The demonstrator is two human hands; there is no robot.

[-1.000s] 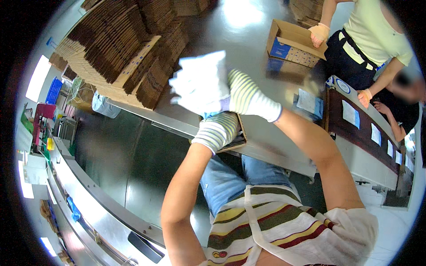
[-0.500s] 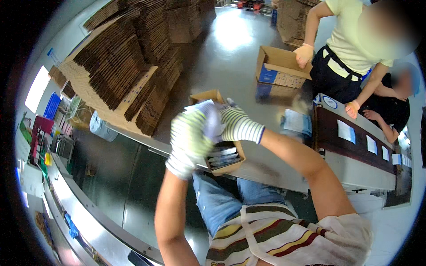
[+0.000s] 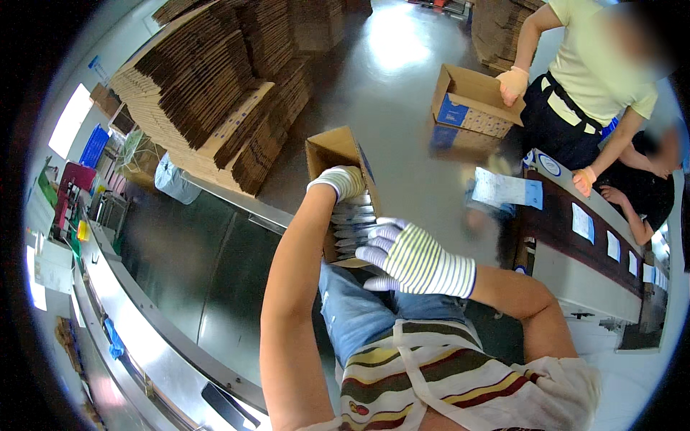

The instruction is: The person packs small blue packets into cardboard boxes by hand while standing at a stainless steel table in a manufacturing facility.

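Observation:
An open cardboard box (image 3: 325, 152) stands at the near edge of the steel table, with a row of flat, pale packets (image 3: 353, 228) standing in its near part. My left hand (image 3: 340, 183), in a striped knit glove, reaches down into the far part of this box. Its fingers are hidden there, so I cannot see what they hold. My right hand (image 3: 424, 260), gloved alike, is beside the box's near right corner. Its fingers are spread and nothing is in them.
Tall stacks of folded cardboard (image 3: 194, 93) rise at the far left. On the right, a dark conveyor belt (image 3: 557, 208) carries flat white-and-blue packets, one packet (image 3: 507, 188) at its end. A co-worker's gloved hand (image 3: 513, 85) touches another open box (image 3: 471, 115).
Both hands were together over the box, around pale packets. Now my left hand is down inside it and my right has drawn back, fingers spread. Another packet has come to the belt's end.

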